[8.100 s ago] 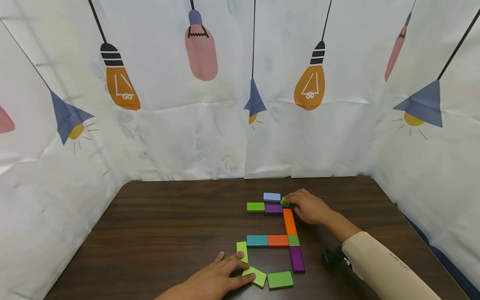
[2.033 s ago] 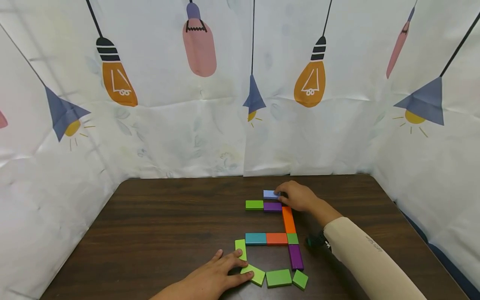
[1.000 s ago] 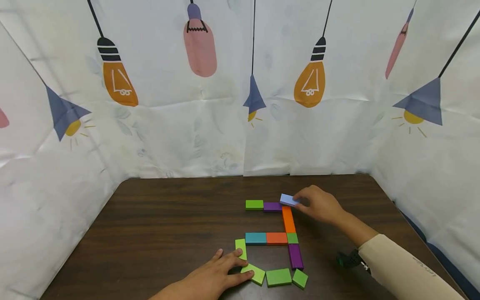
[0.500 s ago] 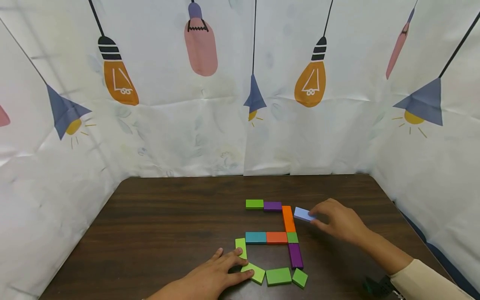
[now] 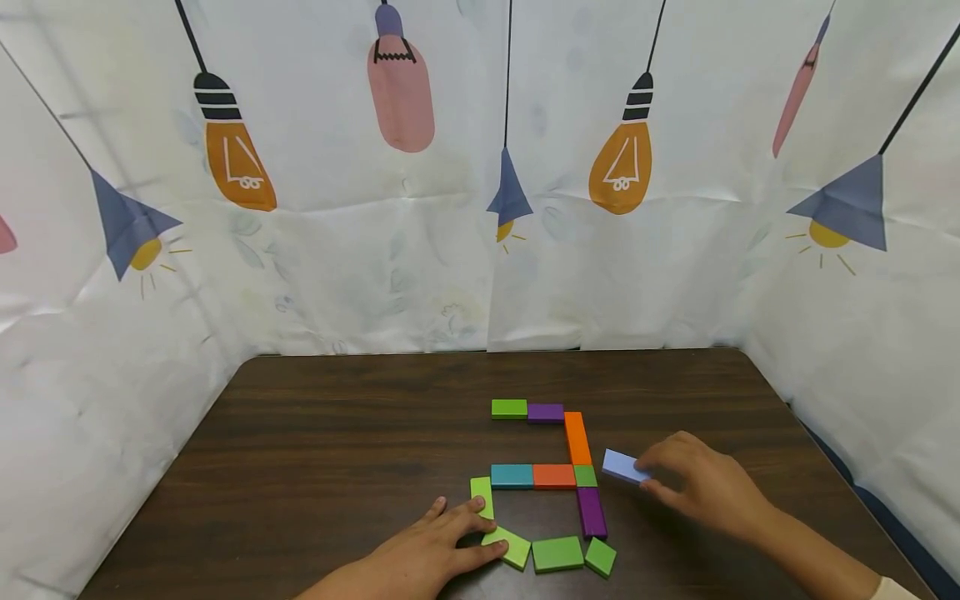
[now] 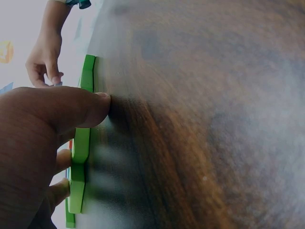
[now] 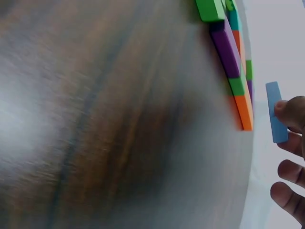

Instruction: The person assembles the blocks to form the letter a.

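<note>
My right hand (image 5: 701,487) pinches a light blue block (image 5: 622,466) by its right end, right of the laid-out row of blocks. In the right wrist view the thumb and a finger grip this blue block (image 7: 275,112), with the other fingers loosely bent. My left hand (image 5: 431,550) rests with spread fingers on two lime green blocks, one upright (image 5: 482,493) and one slanted (image 5: 510,550). Beside these lie a larger green block (image 5: 557,554) and a small tilted green block (image 5: 600,557). A purple block (image 5: 592,512) stands lengthwise above the small one.
A teal block (image 5: 512,476), a red-orange block (image 5: 554,476) and a small green block (image 5: 585,476) form a middle row. An orange block (image 5: 577,437) leads up to a purple block (image 5: 545,413) and a green block (image 5: 509,409). A printed curtain (image 5: 420,275) closes off the dark wooden table (image 5: 315,467).
My right hand has picked up the light blue block from the top row and carried it right and toward me. Earlier a small green block came down to the bottom row. The left hand stays put.
</note>
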A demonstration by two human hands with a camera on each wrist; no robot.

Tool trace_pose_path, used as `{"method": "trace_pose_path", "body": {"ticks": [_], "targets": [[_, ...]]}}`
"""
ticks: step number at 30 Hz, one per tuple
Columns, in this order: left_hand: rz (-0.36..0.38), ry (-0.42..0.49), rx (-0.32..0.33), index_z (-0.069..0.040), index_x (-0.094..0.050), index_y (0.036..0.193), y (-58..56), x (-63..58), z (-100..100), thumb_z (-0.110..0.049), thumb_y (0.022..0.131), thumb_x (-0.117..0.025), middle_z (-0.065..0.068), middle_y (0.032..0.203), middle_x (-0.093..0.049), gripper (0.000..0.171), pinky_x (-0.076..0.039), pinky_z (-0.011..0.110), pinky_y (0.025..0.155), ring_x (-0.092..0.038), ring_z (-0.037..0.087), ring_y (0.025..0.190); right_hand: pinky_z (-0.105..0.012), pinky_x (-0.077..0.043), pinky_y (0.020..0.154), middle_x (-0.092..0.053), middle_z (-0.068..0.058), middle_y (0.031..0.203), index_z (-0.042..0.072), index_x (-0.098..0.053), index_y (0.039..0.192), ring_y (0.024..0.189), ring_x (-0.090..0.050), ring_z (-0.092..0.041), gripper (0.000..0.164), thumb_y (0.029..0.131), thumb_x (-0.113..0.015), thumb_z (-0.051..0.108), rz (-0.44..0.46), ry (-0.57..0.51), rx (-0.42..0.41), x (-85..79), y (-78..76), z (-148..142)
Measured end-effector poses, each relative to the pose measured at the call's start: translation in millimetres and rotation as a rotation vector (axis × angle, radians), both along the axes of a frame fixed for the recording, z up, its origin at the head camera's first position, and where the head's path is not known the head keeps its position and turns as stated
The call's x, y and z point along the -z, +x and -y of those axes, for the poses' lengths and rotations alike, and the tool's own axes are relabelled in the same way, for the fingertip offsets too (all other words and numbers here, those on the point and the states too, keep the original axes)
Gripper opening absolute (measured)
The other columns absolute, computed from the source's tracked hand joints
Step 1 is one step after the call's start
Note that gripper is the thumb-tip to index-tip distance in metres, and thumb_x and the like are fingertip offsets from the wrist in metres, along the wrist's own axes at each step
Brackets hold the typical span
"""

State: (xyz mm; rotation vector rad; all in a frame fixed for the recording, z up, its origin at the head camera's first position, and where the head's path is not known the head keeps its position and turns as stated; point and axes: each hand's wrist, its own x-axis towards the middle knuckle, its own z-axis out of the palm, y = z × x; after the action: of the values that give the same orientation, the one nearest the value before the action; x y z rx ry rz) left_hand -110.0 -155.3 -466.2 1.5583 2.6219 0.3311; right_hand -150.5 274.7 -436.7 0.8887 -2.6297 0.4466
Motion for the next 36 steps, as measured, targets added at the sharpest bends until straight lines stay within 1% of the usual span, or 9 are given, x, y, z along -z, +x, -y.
{"method": "trace_pose_path", "body": {"ticks": [3, 6, 9, 14, 16, 20, 24, 31, 36], "targets": [[-0.013, 0.004, 0.001, -0.032, -0.040, 0.159, -0.3, 0.1, 0, -0.074, 0.094, -0.049, -0.005, 0.154, -0.040, 0.078, -0.040, 0.063, 0.106, -0.031, 0.026, 0.150, -0.017, -0.052, 0.063, -0.066, 0.020, 0.100, 0.032, -0.075, 0.101, 0.092, -0.060, -0.006, 0.033, 0.074, -0.092, 0.022, -0.035, -0.017, -0.025, 1.6, 7.8, -2], [-0.012, 0.003, 0.000, -0.032, -0.040, 0.159, -0.4, 0.2, 0, -0.074, 0.094, -0.049, -0.005, 0.154, -0.040, 0.078, -0.040, 0.063, 0.106, -0.031, 0.026, 0.150, -0.012, -0.050, 0.066, -0.065, 0.022, 0.100, 0.033, -0.075, 0.101, 0.090, -0.059, -0.003, 0.038, 0.070, -0.094, 0.020, -0.077, -0.040, -0.056, 4.4, 14.7, -3], [0.001, 0.003, -0.001, -0.032, -0.039, 0.159, -0.6, 0.2, 1, -0.074, 0.094, -0.049, -0.005, 0.155, -0.039, 0.078, -0.039, 0.063, 0.106, -0.030, 0.026, 0.150, -0.009, -0.048, 0.068, -0.064, 0.022, 0.101, 0.034, -0.074, 0.102, 0.090, -0.059, -0.002, 0.040, 0.071, -0.094, 0.022, -0.091, -0.052, -0.077, 6.8, 21.6, -4], [0.021, 0.003, 0.001, -0.032, -0.038, 0.159, -0.9, -0.4, 1, -0.074, 0.094, -0.049, -0.005, 0.156, -0.039, 0.078, -0.038, 0.064, 0.107, -0.029, 0.026, 0.151, -0.009, -0.048, 0.073, -0.065, 0.022, 0.103, 0.036, -0.073, 0.104, 0.091, -0.060, -0.002, 0.036, 0.075, -0.092, 0.028, -0.081, -0.059, -0.091, 9.5, 33.6, -5], [0.023, 0.004, 0.002, -0.032, -0.038, 0.159, -1.1, -0.7, 1, -0.074, 0.094, -0.049, -0.005, 0.156, -0.038, 0.078, -0.038, 0.064, 0.107, -0.029, 0.026, 0.151, -0.009, -0.048, 0.075, -0.064, 0.024, 0.103, 0.037, -0.072, 0.104, 0.092, -0.059, -0.001, 0.036, 0.075, -0.092, 0.029, -0.079, -0.060, -0.095, 10.9, 38.3, -6], [0.024, 0.010, 0.005, -0.032, -0.038, 0.159, -1.3, -1.0, 1, -0.073, 0.094, -0.049, -0.005, 0.156, -0.038, 0.078, -0.039, 0.064, 0.106, -0.029, 0.026, 0.151, -0.009, -0.046, 0.075, -0.062, 0.027, 0.104, 0.038, -0.071, 0.106, 0.092, -0.056, 0.003, 0.039, 0.075, -0.093, 0.029, -0.060, -0.077, -0.103, 14.2, 46.8, -7], [0.017, 0.014, 0.007, -0.031, -0.039, 0.159, -1.4, -0.8, 0, -0.073, 0.095, -0.049, -0.005, 0.156, -0.039, 0.077, -0.039, 0.064, 0.105, -0.030, 0.026, 0.150, -0.008, -0.045, 0.075, -0.062, 0.026, 0.106, 0.039, -0.070, 0.108, 0.093, -0.055, 0.003, 0.042, 0.075, -0.093, 0.027, -0.029, -0.099, -0.140, 16.8, 53.5, -9], [0.026, 0.012, 0.008, -0.031, -0.038, 0.159, -2.2, -0.1, 1, -0.073, 0.094, -0.050, -0.004, 0.156, -0.039, 0.078, -0.039, 0.064, 0.106, -0.029, 0.026, 0.150, -0.007, -0.045, 0.077, -0.063, 0.024, 0.108, 0.039, -0.069, 0.112, 0.094, -0.056, 0.004, 0.042, 0.078, -0.091, 0.027, 0.030, -0.150, -0.221, 22.8, 59.0, -12], [0.029, 0.019, 0.009, -0.031, -0.039, 0.159, -2.4, 0.2, 0, -0.072, 0.095, -0.050, -0.004, 0.155, -0.039, 0.077, -0.039, 0.064, 0.106, -0.030, 0.026, 0.150, -0.007, -0.046, 0.077, -0.063, 0.024, 0.107, 0.038, -0.069, 0.111, 0.093, -0.057, 0.004, 0.038, 0.081, -0.090, 0.028, 0.054, -0.154, -0.248, 27.6, 60.6, -13]]}}
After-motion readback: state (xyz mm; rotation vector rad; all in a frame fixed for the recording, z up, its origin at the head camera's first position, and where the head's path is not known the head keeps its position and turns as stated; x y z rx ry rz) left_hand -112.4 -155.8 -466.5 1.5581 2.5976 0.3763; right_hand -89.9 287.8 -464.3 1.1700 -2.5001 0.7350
